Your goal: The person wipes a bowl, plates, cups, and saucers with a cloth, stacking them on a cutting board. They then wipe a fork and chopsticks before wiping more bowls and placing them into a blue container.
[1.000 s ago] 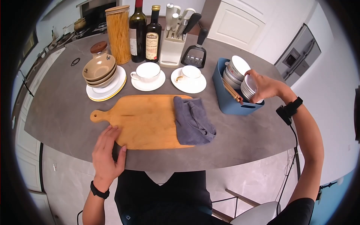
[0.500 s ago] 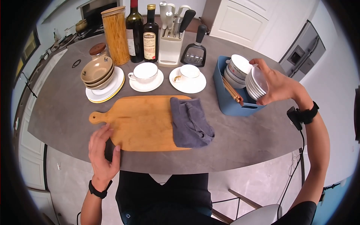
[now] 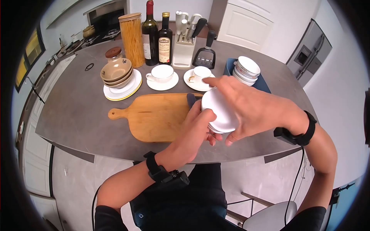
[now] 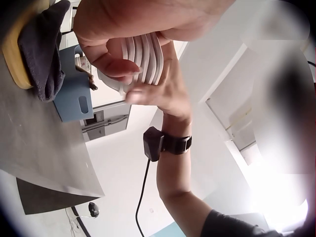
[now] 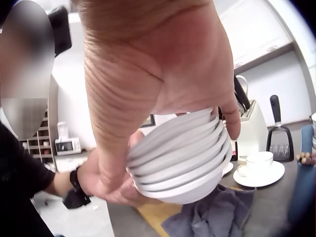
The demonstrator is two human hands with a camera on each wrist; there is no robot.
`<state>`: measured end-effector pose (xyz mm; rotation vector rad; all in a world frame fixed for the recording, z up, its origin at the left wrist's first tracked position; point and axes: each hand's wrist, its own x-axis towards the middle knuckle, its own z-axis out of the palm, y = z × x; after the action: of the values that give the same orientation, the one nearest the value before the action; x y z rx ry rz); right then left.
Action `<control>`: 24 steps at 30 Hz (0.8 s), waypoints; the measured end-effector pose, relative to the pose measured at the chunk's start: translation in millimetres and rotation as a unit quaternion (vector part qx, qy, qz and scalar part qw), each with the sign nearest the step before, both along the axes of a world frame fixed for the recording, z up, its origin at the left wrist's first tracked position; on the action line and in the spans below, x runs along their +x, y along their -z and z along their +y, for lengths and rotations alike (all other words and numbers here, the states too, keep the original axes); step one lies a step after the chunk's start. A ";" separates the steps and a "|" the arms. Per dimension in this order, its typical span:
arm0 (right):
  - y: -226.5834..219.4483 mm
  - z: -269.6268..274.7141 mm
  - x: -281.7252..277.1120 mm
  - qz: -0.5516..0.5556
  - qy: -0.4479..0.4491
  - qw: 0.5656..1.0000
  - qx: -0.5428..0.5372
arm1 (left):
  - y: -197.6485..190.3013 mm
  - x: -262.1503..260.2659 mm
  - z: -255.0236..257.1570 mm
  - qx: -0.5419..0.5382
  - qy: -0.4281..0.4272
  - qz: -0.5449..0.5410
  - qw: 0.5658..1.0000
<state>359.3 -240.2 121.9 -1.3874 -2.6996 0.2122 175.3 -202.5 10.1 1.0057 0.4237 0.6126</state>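
In front of me, over the table's front part, both hands hold a stack of small white bowls (image 3: 219, 111). My left hand (image 3: 192, 133) grips its near left side, thumb at the rim and fingers underneath. The right hand (image 3: 256, 106) spans the stack from the right, with thumb and fingers at its edges. In the right wrist view several nested white bowls (image 5: 182, 160) show, tilted in my grasp. Behind the hands lie a wooden cutting board (image 3: 154, 115) and a grey cloth (image 5: 212, 215), mostly hidden in the head view.
A blue basket (image 3: 265, 85) with more bowls (image 3: 246, 71) stands at the right. Two cups on saucers (image 3: 162, 74) sit behind the board. Brown bowls (image 3: 117, 71) rest on plates at the left. Farther back are a pasta jar (image 3: 132, 40), bottles (image 3: 165, 44) and a knife block (image 3: 184, 52).
My right hand has lifted the white bowls out of the blue basket and brought them left toward me. The left hand has left the cutting board and taken hold of them too.
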 end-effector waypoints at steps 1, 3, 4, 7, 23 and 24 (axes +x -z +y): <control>-2.4 -4.6 2.1 -0.002 0.002 1.000 0.002 | 1.9 -1.6 0.5 -0.023 -0.004 -0.005 1.000; -10.0 -11.7 3.7 0.167 0.205 0.959 -0.101 | 0.2 -3.3 -1.3 -0.017 -0.017 -0.008 1.000; -12.8 -13.5 0.5 0.210 0.289 0.924 -0.135 | -1.3 -3.5 -1.7 -0.012 -0.031 -0.009 0.999; -18.2 -16.3 -0.4 0.259 0.362 0.844 -0.300 | -6.3 1.4 2.3 0.027 -0.031 -0.009 0.999; -13.3 4.8 114.6 0.326 0.494 0.788 -0.168 | -32.1 5.8 19.0 0.164 -0.027 0.028 0.986; -12.4 9.8 124.3 0.303 0.493 0.805 -0.133 | -26.6 -7.1 22.9 0.205 -0.032 0.026 0.978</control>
<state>483.7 -230.5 134.4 -2.1137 -1.2432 0.7701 168.3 -179.6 36.8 1.4073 0.3837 0.7501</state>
